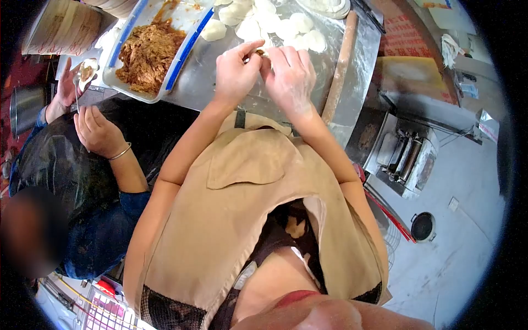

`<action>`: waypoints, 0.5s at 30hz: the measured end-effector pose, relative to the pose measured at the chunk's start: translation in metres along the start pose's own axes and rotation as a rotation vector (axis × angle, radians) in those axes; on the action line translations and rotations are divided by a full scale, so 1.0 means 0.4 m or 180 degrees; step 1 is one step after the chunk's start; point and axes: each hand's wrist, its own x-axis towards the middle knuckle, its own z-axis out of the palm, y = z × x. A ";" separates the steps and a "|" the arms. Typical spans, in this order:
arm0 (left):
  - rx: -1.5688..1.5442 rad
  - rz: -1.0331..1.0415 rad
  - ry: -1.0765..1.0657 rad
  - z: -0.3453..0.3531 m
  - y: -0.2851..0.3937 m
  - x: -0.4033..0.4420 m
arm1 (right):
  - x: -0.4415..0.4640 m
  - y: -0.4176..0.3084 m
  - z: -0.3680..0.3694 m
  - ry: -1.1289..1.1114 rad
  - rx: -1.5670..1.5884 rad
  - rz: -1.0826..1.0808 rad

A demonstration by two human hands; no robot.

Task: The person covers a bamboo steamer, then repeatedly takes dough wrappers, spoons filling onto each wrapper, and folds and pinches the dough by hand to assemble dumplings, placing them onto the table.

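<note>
My left hand (239, 71) and my right hand (290, 78) meet over the steel table's near part. Between their pinched fingertips is a dough wrapper (260, 52) with brown filling, mostly hidden by the fingers. Flour whitens the back of my right hand. Just beyond my fingers lie several flat, round dough wrappers (268, 22), some overlapping. To the left of my hands stands a plastic tub (190, 47) with a blue rim, holding brown minced filling (148, 55).
A floury rolling pin (340, 66) lies to the right on the steel table (360, 71). At left, a co-worker's hands (99, 129) hold a filled wrapper (88, 71) and a thin tool. Round steamers (69, 27) are stacked at the far left. A roller machine (404, 154) stands at right.
</note>
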 end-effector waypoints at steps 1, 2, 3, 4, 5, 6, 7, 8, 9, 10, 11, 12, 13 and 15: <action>0.0002 -0.0009 -0.0010 -0.004 0.006 0.002 | -0.004 0.001 -0.002 -0.0007 -0.0003 0.0012; 0.0304 -0.0018 -0.0103 -0.009 0.010 0.008 | -0.008 0.003 -0.003 -0.0131 -0.0011 -0.0084; 0.0605 -0.0019 -0.0187 -0.014 0.015 0.013 | -0.009 0.005 -0.003 -0.0250 -0.0018 -0.0189; 0.0605 -0.0012 -0.0180 -0.018 0.020 0.015 | -0.005 0.004 -0.005 -0.0244 -0.0015 -0.0197; 0.0756 0.0055 -0.0237 -0.021 0.025 0.017 | 0.001 0.003 -0.007 -0.0221 -0.0032 -0.0201; 0.0906 0.0114 -0.0302 -0.026 0.029 0.016 | 0.003 0.001 -0.010 -0.0205 -0.0049 -0.0198; 0.0905 0.0110 -0.0301 -0.032 0.038 0.022 | 0.003 0.006 -0.008 -0.0209 -0.0049 -0.0199; 0.1148 0.0171 -0.0560 -0.040 0.049 0.031 | 0.003 0.016 -0.006 -0.0241 -0.0015 -0.0370; 0.1391 0.0241 -0.0816 -0.048 0.054 0.038 | 0.003 0.021 -0.005 -0.0266 0.0017 -0.0544; 0.1391 0.0250 -0.0811 -0.060 0.052 0.044 | 0.005 0.016 -0.011 -0.0259 0.0014 -0.0550; 0.0386 -0.0149 -0.0739 -0.073 0.051 0.049 | 0.008 0.008 -0.021 -0.0120 0.0123 -0.0358; -0.0622 -0.0537 -0.0656 -0.079 0.052 0.053 | 0.012 0.004 -0.027 0.0021 0.0231 -0.0168; -0.0683 -0.0498 -0.0320 -0.070 0.057 0.040 | 0.014 0.002 -0.023 0.0031 0.0225 -0.0168; -0.1797 -0.1049 -0.0550 -0.017 0.019 0.025 | 0.003 -0.011 -0.010 0.0069 0.0613 0.0399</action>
